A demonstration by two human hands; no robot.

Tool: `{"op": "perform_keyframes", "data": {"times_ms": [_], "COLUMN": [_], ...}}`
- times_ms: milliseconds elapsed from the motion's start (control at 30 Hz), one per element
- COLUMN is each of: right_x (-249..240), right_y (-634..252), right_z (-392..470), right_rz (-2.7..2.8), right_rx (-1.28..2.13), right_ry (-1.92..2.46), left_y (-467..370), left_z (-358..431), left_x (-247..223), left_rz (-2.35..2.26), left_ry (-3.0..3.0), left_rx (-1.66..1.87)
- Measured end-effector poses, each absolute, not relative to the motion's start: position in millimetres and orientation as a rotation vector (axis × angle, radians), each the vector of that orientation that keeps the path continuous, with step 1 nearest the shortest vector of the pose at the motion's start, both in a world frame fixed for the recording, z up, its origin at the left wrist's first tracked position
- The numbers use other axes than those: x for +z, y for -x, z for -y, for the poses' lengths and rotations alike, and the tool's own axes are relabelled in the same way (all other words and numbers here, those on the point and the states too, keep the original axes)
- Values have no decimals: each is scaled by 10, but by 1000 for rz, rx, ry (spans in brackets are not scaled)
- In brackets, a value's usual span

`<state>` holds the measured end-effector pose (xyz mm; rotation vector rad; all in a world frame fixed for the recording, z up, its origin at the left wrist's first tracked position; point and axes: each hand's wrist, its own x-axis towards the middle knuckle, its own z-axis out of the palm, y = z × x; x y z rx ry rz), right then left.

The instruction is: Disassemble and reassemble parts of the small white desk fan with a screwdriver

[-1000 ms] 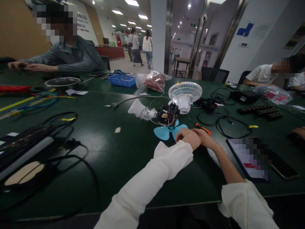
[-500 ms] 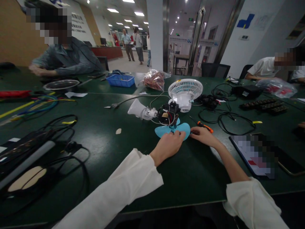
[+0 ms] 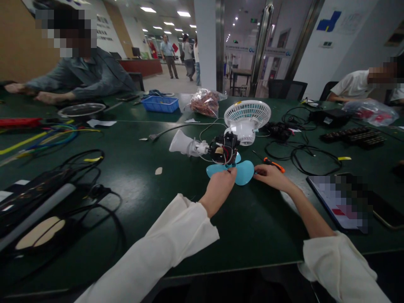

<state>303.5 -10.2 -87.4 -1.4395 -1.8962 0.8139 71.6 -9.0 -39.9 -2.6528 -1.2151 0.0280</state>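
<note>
A light-blue fan blade (image 3: 245, 172) sits at the front of an opened fan motor (image 3: 221, 150), whose dark housing and wires are exposed. My left hand (image 3: 218, 191) has its fingers closed at the blade's hub, covering part of it. Beside the blade's right edge, my right hand (image 3: 274, 177) rests with its fingertips pinched together; what they hold is too small to make out. A white base (image 3: 179, 142) joins the motor on the left. Behind them stands a white fan cage with its rear cover (image 3: 247, 115).
An orange-handled screwdriver (image 3: 274, 164) lies behind my right hand. Farther right are black cables (image 3: 299, 162), a tablet (image 3: 336, 204) and a phone (image 3: 388, 212). A blue basket (image 3: 160, 104) and a plastic bag (image 3: 205, 103) stand at the back. A co-worker (image 3: 91, 75) sits at far left.
My left hand has shifted from the blade's right lobe to its hub, its fingers now closed there. My right hand stays by the blade's edge. The co-worker's hands moved left.
</note>
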Motion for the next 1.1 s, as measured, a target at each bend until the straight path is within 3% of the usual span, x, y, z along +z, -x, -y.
{"op": "perform_keyframes", "data": {"times_ms": [633, 1100], "right_x": [-868, -881], "right_y": [-3024, -3020], "right_z": [134, 136], "right_rz": [1882, 1905], "right_rx": [804, 758], "right_ry": [1486, 1502], "left_y": [-805, -809], "left_z": [387, 446], "left_x": [-389, -383], "left_rz": [1535, 1548], "left_ry": [2435, 2422], "left_rx": [272, 267]}}
